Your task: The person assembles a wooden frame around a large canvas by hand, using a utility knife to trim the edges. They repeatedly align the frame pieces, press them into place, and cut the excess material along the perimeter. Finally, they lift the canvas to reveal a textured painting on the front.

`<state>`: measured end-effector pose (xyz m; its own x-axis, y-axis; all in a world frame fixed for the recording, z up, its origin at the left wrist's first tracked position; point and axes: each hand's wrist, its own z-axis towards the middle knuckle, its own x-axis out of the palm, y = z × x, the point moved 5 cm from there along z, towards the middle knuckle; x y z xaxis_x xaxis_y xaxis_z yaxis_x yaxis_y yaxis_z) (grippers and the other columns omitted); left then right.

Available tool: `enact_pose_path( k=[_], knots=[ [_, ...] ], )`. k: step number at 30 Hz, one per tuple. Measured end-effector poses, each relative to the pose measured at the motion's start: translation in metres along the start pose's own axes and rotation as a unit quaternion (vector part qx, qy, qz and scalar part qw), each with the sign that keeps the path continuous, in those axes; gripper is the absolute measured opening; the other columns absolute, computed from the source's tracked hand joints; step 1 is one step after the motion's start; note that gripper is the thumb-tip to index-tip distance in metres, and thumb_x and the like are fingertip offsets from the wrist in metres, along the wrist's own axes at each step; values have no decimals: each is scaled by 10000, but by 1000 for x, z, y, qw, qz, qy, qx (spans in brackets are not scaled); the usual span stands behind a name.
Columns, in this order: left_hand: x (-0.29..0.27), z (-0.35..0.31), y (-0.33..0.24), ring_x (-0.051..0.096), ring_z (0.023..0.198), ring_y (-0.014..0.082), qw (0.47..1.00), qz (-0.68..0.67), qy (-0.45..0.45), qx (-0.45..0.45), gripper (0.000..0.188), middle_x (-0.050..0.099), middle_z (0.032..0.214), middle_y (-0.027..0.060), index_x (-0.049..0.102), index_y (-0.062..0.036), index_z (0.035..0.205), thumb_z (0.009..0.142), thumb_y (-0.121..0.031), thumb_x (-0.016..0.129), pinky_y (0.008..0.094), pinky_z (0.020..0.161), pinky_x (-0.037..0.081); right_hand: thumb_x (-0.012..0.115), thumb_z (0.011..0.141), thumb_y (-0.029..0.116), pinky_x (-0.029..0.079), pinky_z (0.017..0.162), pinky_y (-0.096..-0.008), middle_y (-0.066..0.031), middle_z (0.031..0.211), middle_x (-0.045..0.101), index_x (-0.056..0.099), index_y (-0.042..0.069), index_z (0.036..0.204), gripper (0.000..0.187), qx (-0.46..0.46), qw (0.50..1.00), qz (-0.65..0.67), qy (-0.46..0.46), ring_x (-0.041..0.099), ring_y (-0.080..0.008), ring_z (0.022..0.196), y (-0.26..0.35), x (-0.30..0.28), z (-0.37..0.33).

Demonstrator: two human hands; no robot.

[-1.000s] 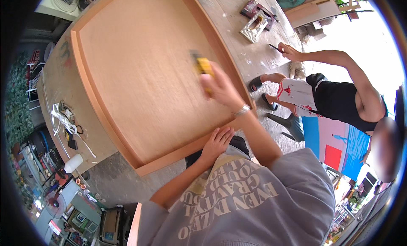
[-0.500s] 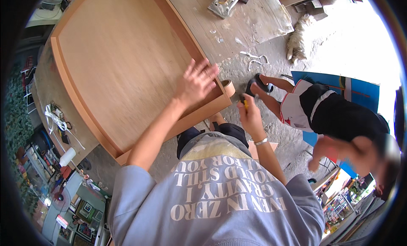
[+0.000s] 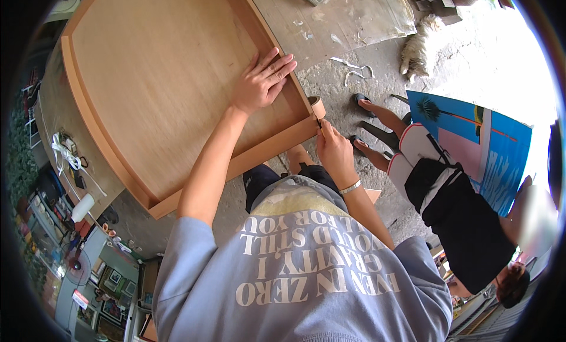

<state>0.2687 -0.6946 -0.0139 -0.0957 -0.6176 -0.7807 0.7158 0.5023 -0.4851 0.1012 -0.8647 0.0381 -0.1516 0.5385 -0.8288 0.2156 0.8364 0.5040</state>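
Note:
A large shallow wooden tray-like frame [image 3: 171, 94] with raised edges lies on the worktable. My left hand [image 3: 259, 86] rests on its right side, fingers stretched out across the raised edge. A roll of tan tape [image 3: 317, 108] stands against the outside of its near right corner. Just below that roll, my right hand [image 3: 336, 149] is closed round a small utility knife [image 3: 320, 124]. Only the knife's dark tip shows, touching or very near the corner; the rest is hidden in my fingers.
The worktable [image 3: 354, 32] extends beyond the frame. A white cord [image 3: 356, 71] and a pale furry dog [image 3: 420, 50] lie on the floor. At right a person in black [image 3: 454, 212] stands beside a blue painted panel [image 3: 507, 147]. White cable [image 3: 68, 156] lies at left.
My right hand has moved up and left, bringing the knife to the frame's corner. My left hand has settled on the edge. The person at right has shifted and now bends beside the panel.

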Motion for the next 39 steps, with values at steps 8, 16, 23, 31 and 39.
enact_pose_path(
  k=[8, 16, 23, 31, 39],
  knots=[
    [-2, 1, 0, 474, 1425, 267, 1000, 6, -2, 2, 462, 570, 1481, -43, 636, -239, 1397, 940, -175, 658, 543, 1124, 420, 601, 938, 116, 557, 561, -479, -160, 919, 715, 584, 89, 1203, 267, -5, 1000, -12, -7, 691, -383, 670, -3, 1, 0],
    [-1, 0, 1, 483, 1417, 255, 1000, 3, -12, -1, 447, 585, 1464, -60, 644, -255, 1387, 943, -210, 662, 569, 1103, 439, 622, 947, 132, 567, 646, -479, -176, 970, 718, 576, 86, 1291, 350, 17, 999, -34, 14, 703, -396, 787, -51, -9, -76],
    [2, -3, 5, 465, 1432, 259, 1000, 4, -18, 9, 466, 569, 1483, -43, 634, -249, 1400, 938, -189, 644, 552, 1124, 421, 740, 865, 191, 581, 735, -436, -93, 1315, 636, 574, 81, 1311, 488, -162, 985, 35, 53, 698, -358, 940, -54, -14, 52],
    [-1, -3, -2, 440, 1451, 267, 1000, 4, 14, -3, 484, 551, 1503, -31, 611, -229, 1426, 945, -190, 637, 493, 1183, 368, 774, 784, 146, 589, 784, -406, -47, 1194, 688, 625, 139, 1224, 465, -176, 968, -98, 150, 718, -325, 915, -113, -68, 91],
    [-4, -1, -57, 231, 1549, 298, 990, 4, 70, -119, 1037, 314, 1654, 108, 346, -83, 1584, 811, -691, 674, 523, 1257, 186, 768, 899, 341, 432, 461, -250, -42, 807, 737, 721, -7, 1024, 372, 141, 931, 336, 0, 573, -80, 523, -116, -133, 174]
  ],
)
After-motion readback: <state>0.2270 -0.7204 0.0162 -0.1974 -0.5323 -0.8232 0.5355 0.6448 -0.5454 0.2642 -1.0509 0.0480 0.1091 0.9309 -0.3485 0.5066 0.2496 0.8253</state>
